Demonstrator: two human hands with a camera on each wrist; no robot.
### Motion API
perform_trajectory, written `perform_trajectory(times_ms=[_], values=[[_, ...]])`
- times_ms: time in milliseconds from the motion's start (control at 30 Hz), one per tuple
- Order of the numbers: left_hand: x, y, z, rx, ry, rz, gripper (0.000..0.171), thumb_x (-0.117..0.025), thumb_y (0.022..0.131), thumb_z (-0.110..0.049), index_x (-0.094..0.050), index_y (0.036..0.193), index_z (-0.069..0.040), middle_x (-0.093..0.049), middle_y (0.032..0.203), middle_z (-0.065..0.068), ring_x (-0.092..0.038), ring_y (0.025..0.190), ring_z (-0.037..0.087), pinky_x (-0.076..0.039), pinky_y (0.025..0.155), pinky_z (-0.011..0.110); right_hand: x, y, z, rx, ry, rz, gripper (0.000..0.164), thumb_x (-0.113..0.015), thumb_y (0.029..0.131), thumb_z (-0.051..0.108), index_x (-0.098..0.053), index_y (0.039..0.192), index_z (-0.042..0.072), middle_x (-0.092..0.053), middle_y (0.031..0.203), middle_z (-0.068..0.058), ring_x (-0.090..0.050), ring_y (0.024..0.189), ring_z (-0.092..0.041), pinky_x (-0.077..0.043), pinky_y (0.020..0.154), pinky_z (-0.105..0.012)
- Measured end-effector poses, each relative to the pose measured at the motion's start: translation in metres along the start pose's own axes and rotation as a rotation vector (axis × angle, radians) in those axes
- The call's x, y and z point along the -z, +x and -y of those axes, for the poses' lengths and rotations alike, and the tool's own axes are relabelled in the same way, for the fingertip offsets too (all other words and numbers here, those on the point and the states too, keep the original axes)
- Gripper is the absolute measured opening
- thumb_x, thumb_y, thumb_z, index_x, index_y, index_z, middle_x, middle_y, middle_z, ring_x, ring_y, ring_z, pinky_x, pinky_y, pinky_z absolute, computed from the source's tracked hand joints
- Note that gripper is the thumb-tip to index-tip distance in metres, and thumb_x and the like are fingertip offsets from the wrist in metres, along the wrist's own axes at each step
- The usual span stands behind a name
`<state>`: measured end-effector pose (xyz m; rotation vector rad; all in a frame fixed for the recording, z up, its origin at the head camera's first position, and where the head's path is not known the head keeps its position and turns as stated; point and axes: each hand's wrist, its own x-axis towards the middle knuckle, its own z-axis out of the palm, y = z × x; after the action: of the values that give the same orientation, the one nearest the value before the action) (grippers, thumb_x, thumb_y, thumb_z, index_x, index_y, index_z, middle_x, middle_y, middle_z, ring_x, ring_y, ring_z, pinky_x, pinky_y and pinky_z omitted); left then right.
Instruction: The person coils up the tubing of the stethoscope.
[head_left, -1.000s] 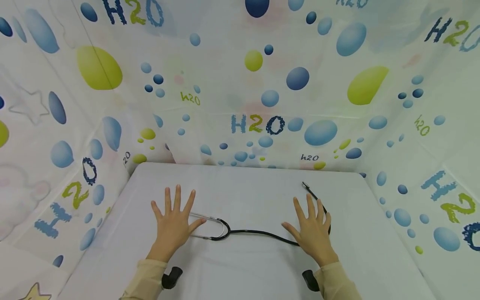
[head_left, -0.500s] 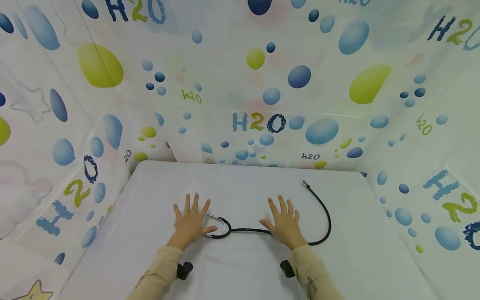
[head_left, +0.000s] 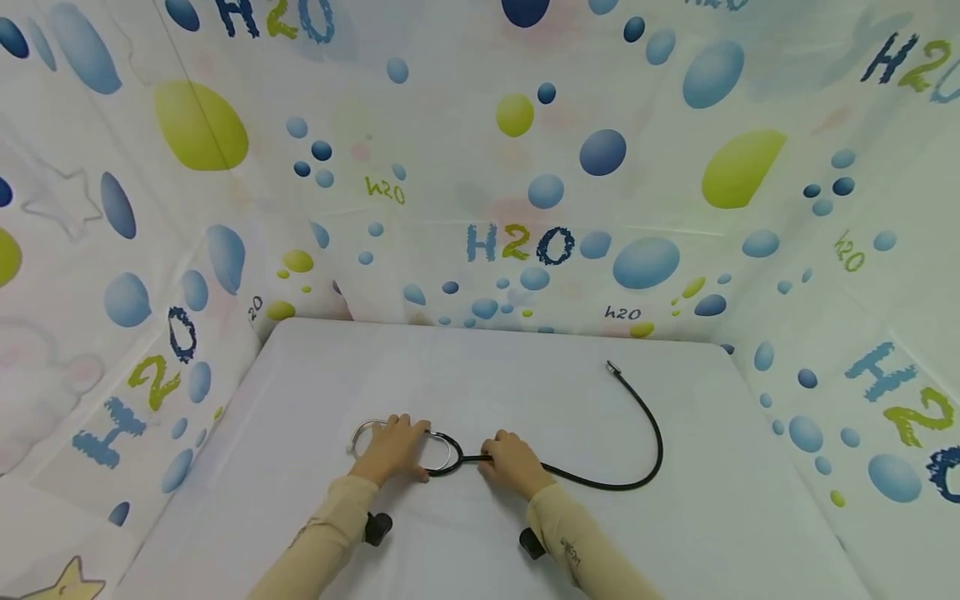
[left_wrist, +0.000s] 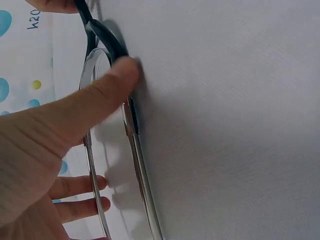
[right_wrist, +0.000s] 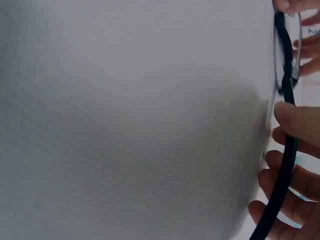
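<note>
A stethoscope with black tubing [head_left: 615, 488] lies on the white table, its small metal end [head_left: 613, 368] toward the back right. My left hand [head_left: 393, 450] grips the headset across its two arms. In the left wrist view the thumb [left_wrist: 95, 102] is on the black sleeve of the nearer arm, and the fingers are at the farther metal ear tube [left_wrist: 95, 175]. Just right of the fork, my right hand [head_left: 513, 462] holds the tubing, with the thumb [right_wrist: 300, 120] on one side and fingers behind it. The eartips are hardly visible.
The white table [head_left: 712, 533] reaches back to a wall sheet [head_left: 435, 167] printed with blue and green drops. Similar sheets hang at the left and right. Both wrists carry a small black device, one of them the left device [head_left: 378, 528].
Both hands have come inward and down from spread-finger poses above the table. The left now grips the headset and the right holds the tubing beside the fork. The stethoscope appears unmoved.
</note>
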<state>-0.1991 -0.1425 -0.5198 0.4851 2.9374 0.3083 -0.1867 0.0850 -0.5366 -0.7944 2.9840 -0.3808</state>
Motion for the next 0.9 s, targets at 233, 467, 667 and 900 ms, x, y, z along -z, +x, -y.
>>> perform_trajectory(times_ms=[233, 467, 667, 900], values=[[0.005, -0.005, -0.004, 0.002, 0.021, -0.006, 0.075, -0.089, 0.056, -0.033, -0.059, 0.12, -0.007, -0.057, 0.103, 0.017, -0.05, 0.103, 0.038, -0.033, 0.087, 0.067, 0.002, 0.0, -0.001, 0.039, 0.031, -0.06, 0.006, -0.07, 0.085, 0.015, -0.068, 0.088, 0.01, -0.061, 0.078, 0.0, -0.058, 0.071, -0.014, -0.048, 0.065, -0.027], [0.003, -0.012, -0.003, 0.001, -0.009, -0.015, 0.074, -0.087, 0.062, -0.03, -0.056, 0.125, -0.007, -0.057, 0.11, 0.019, -0.05, 0.108, 0.04, -0.03, 0.091, 0.068, 0.024, -0.005, -0.01, 0.055, 0.072, -0.154, 0.009, -0.07, 0.084, 0.012, -0.072, 0.092, 0.008, -0.063, 0.08, -0.002, -0.059, 0.07, -0.014, -0.047, 0.064, -0.027], [0.0, -0.017, -0.006, -0.055, 0.002, -0.078, 0.07, -0.085, 0.065, -0.024, -0.054, 0.126, -0.006, -0.058, 0.107, 0.017, -0.053, 0.102, 0.036, -0.041, 0.083, 0.056, 0.04, -0.01, -0.014, 0.06, 0.098, -0.195, 0.012, -0.069, 0.084, 0.01, -0.071, 0.095, 0.004, -0.065, 0.082, -0.003, -0.059, 0.072, -0.015, -0.048, 0.064, -0.028], [0.002, -0.022, -0.014, -0.102, -0.004, -0.167, 0.061, -0.084, 0.066, -0.022, -0.058, 0.118, -0.002, -0.062, 0.099, 0.014, -0.06, 0.09, 0.03, -0.049, 0.078, 0.045, 0.061, -0.015, -0.021, 0.07, 0.162, -0.268, 0.01, -0.071, 0.083, 0.008, -0.068, 0.091, 0.005, -0.063, 0.08, -0.003, -0.057, 0.069, -0.013, -0.047, 0.063, -0.027]])
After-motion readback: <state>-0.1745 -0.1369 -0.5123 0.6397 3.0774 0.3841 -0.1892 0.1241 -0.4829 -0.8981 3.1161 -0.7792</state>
